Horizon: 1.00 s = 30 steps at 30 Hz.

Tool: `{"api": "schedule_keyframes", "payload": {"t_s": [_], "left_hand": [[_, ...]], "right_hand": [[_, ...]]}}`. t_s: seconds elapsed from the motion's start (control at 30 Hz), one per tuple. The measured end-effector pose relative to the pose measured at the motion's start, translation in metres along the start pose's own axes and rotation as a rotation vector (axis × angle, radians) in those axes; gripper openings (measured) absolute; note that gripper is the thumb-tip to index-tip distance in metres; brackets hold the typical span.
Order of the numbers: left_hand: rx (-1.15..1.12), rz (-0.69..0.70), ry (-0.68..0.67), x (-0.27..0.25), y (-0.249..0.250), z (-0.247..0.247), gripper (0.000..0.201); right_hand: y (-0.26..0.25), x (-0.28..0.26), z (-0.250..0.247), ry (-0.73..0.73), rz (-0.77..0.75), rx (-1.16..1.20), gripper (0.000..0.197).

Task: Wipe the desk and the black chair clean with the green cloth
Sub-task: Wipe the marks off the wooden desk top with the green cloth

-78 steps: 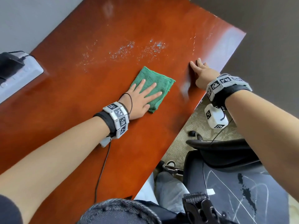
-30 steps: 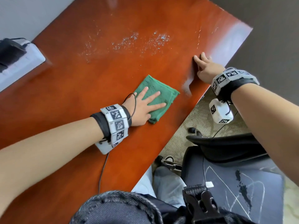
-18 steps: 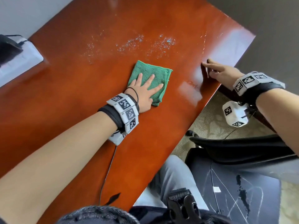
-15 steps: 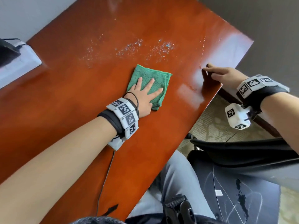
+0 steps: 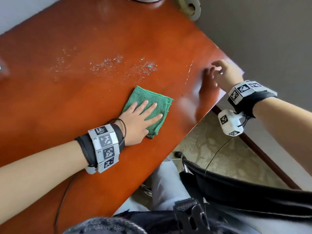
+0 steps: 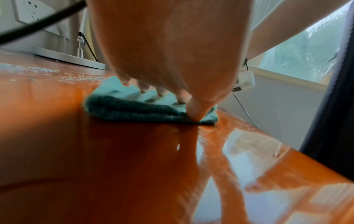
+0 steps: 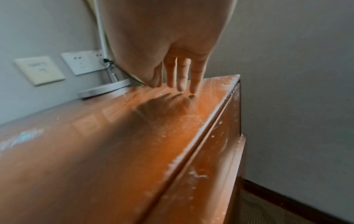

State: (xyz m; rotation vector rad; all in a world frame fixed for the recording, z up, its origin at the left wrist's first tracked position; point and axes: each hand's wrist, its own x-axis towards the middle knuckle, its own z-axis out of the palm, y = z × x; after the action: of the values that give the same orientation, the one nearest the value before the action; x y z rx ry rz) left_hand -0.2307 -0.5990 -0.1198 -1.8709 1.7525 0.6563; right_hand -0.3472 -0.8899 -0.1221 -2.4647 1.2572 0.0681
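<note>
A folded green cloth (image 5: 148,105) lies flat on the red-brown desk (image 5: 67,98), near its right edge. My left hand (image 5: 141,115) presses on the cloth with straight, spread fingers; the left wrist view shows those fingertips (image 6: 143,87) on the cloth (image 6: 134,109). My right hand (image 5: 222,73) hovers just over the desk's far right corner, fingers straight and pointing down (image 7: 180,81), tips barely above the desk (image 7: 95,144). A patch of pale droplets or crumbs (image 5: 118,66) lies beyond the cloth. The black chair (image 5: 253,198) stands at the lower right.
A round metal lamp base (image 7: 107,91) and wall sockets (image 7: 84,63) sit at the desk's far end. A thin black cable (image 5: 62,203) runs from my left wrist over the desk. My knees (image 5: 165,186) are under the desk edge. Patterned carpet (image 5: 219,149) lies beside the chair.
The cloth under my left hand slid away from me toward the speckled patch, then stayed there. My right hand lifted off the desk edge and now hovers over the far corner.
</note>
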Motion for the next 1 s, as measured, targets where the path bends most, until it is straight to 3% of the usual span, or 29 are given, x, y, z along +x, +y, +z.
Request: {"api": "schedule_keyframes", "payload": {"t_s": [0.13,0.33,0.5,0.8,1.0], "left_hand": [[-0.006,0.036,-0.022,0.012,-0.003,-0.011,0.063],[-0.018,0.029,0.008,0.029,0.013,-0.025,0.064],[0.090,0.143,0.035,0.034,0.028,-0.025,0.063],[0.090,0.213,-0.080,0.007,0.042,-0.016,0.064],[0.066,0.215,-0.103,0.023,0.048,-0.025,0.064]], "right_hand": [[0.019,0.002,0.011,-0.031,-0.177,-0.095,0.053],[0.044,-0.009,0.019,-0.112,-0.224,-0.063,0.057],[0.052,-0.008,0.014,-0.171,-0.253,-0.070,0.056],[0.064,-0.007,0.004,-0.234,-0.329,-0.114,0.055],[0.069,-0.001,-0.002,-0.323,-0.330,-0.005,0.055]]}}
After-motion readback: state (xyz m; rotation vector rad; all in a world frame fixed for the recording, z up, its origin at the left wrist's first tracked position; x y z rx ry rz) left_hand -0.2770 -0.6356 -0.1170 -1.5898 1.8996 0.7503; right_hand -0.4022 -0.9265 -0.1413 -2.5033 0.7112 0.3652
